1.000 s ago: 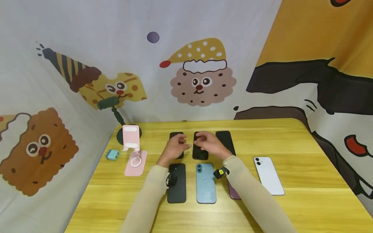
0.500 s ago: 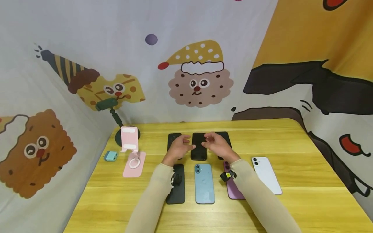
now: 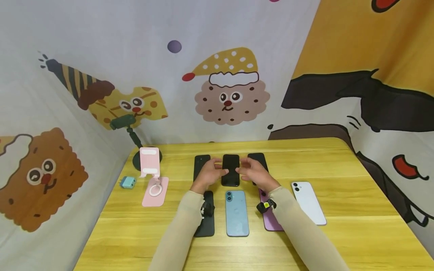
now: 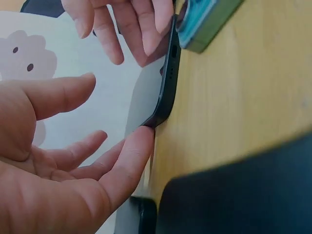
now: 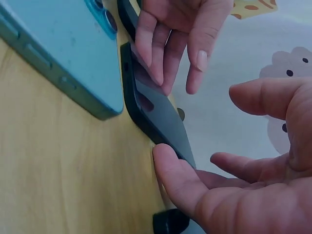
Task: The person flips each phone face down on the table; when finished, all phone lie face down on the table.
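Between my two hands lies a black smartphone, its glossy face up, in the middle of the back row on the table. My left hand reaches to its left edge; in the left wrist view a fingertip touches the phone's lower corner, with the thumb raised apart. On the opposite side my right hand has a fingertip against the phone's long edge, its thumb also raised. Partly hidden under the hands are two dark phones, one at left and one at right.
A front row holds a dark phone, a light blue phone, a purple phone and a white phone. At left stand a pink folding phone stand, a dark green stand and a light blue charger plug.
My right hand has moved right, off the middle phone's face to its right edge. The left hand has shifted slightly right, from the left phone toward the middle one. The view has turned slightly.
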The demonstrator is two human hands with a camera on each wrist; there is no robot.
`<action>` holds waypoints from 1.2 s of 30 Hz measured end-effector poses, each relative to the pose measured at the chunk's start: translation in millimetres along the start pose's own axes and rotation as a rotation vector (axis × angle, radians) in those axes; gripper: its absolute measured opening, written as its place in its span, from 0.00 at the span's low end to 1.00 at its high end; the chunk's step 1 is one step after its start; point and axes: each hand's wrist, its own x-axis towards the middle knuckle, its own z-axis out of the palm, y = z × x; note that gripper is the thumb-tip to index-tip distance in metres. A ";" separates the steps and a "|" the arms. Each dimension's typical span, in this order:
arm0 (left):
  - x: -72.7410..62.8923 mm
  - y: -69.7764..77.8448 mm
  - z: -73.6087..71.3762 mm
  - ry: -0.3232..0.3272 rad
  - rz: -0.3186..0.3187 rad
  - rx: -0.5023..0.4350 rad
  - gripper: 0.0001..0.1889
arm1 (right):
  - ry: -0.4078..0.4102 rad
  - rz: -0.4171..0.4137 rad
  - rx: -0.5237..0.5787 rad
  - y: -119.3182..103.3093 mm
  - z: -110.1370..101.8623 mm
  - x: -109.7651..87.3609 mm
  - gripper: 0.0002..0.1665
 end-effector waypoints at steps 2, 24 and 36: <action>1.1 -1.0 0.5 -0.005 -0.004 -0.048 0.31 | -0.005 -0.001 0.038 0.7 0.5 1.6 0.42; 6.2 -1.7 5.8 0.012 0.002 -0.281 0.26 | 0.003 0.001 -0.132 -6.9 14.5 8.4 0.42; 10.6 4.6 17.8 -0.116 -0.004 -0.460 0.24 | -0.011 0.051 -0.083 -17.9 10.6 11.6 0.37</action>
